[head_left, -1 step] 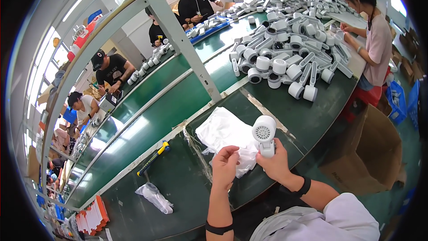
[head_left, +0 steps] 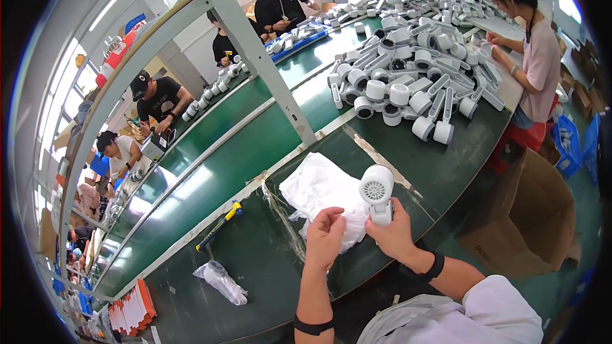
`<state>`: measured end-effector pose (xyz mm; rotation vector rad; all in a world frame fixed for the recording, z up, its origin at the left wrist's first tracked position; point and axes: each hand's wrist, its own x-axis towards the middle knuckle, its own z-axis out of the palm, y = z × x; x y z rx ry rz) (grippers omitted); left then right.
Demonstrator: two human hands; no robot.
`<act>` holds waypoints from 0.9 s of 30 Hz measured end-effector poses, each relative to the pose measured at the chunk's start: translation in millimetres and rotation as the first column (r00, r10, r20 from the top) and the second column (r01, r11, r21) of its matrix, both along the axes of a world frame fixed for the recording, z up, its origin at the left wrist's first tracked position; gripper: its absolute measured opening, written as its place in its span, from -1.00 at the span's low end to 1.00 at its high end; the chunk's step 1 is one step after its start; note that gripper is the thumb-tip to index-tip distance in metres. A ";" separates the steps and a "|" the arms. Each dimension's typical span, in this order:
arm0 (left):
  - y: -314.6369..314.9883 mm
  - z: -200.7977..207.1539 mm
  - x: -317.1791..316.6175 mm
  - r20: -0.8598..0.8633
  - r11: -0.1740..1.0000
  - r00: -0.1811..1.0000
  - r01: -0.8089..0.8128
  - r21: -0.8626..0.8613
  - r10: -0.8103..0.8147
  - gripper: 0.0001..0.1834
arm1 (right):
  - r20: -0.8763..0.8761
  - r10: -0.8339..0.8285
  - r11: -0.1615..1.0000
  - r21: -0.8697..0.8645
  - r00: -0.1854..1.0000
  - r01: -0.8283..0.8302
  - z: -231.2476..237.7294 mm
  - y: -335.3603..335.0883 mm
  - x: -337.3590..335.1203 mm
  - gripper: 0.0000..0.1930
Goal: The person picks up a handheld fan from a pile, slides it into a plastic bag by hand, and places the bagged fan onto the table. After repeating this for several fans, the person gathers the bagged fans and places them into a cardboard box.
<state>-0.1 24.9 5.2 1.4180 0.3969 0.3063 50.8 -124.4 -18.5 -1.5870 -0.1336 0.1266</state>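
Note:
A white handheld fan [head_left: 376, 186] with a round grilled head is gripped by its handle in my right hand [head_left: 394, 232], its head pointing up and away from me. My left hand [head_left: 325, 236] is just left of it, with thumb and fingers curled together in a pinch. Whether anything thin is between those fingertips is too small to tell. Under and beyond both hands lies a pile of thin white plastic bags [head_left: 319, 181] on the dark green table [head_left: 261, 242].
A large heap of similar white fans [head_left: 408, 64] covers the far right of the table. A yellow-and-black tool [head_left: 220, 225] and a bagged item [head_left: 220, 282] lie at left. An open cardboard box [head_left: 516, 216] stands at right. A metal post [head_left: 261, 57] rises ahead; several people work around.
My left hand has shifted very slightly to the right. The fan in my right hand has moved a tiny bit to the left.

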 end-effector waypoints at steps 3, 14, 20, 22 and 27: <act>-13.8 12.7 0.9 -0.153 0.961 0.986 0.110 0.255 -0.072 -0.81 | 0.040 0.020 1.000 -0.014 0.999 -0.019 2.6 -2.2 -2.7 -0.53; -12.0 2.4 9.1 0.053 0.977 0.980 -0.188 -0.102 0.194 -0.85 | 0.002 0.091 0.994 -0.064 0.996 -0.091 0.2 -22.5 -19.6 -0.59; -17.1 2.6 6.6 -0.008 0.997 0.999 -0.053 0.056 0.053 -0.87 | 0.031 0.169 0.985 0.019 0.985 -0.169 8.9 -42.1 -15.0 -0.43; -18.9 3.1 6.5 -0.016 0.998 0.999 -0.029 0.052 0.030 -0.88 | 0.020 0.222 0.974 0.035 0.975 -0.223 18.4 -44.8 -10.3 -0.38; -21.9 9.2 6.4 -0.001 0.998 1.000 0.002 -0.055 -0.002 -0.88 | -0.096 0.231 0.957 -0.157 0.968 -0.244 29.8 -18.3 2.9 -0.23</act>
